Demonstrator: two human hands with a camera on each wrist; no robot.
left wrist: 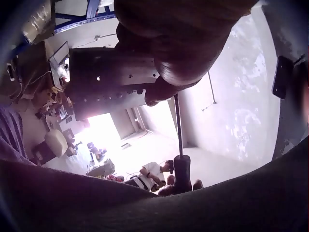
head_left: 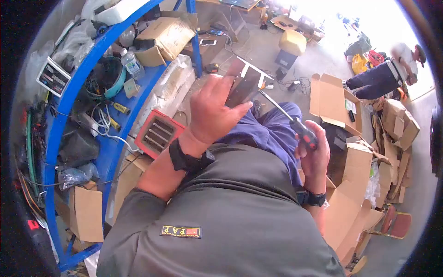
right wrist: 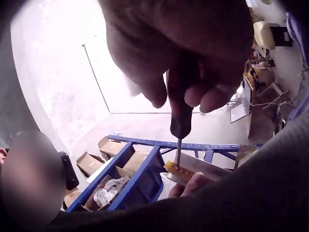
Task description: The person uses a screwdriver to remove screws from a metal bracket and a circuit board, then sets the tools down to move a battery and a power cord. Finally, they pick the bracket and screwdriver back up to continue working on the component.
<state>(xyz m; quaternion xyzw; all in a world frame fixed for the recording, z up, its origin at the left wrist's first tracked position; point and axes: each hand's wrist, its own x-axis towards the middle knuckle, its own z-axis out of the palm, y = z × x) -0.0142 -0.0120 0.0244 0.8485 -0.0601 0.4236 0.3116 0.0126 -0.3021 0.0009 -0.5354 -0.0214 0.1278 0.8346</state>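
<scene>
The left hand (head_left: pixel 213 108) grips a dark metal piece with pale edges (head_left: pixel 243 84), fingers over its far side and thumb along the near side. In the left wrist view the piece (left wrist: pixel 111 77) shows a row of small holes. The right hand (head_left: pixel 317 152) holds a screwdriver by its dark handle with red parts (head_left: pixel 304 134); its shaft runs to the end of the piece, beside a small orange part. In the right wrist view the screwdriver (right wrist: pixel 180 116) meets a yellow-orange strip (right wrist: pixel 179 171) close to the left fingertips (right wrist: pixel 195 182).
A blue shelf (head_left: pixel 109 152) with a bottle, bags and cables stands on the left, a red slotted box (head_left: pixel 159 134) beside it. Open cardboard boxes (head_left: pixel 328 99) lie at right. Another person (head_left: pixel 392 69) stands at the far right.
</scene>
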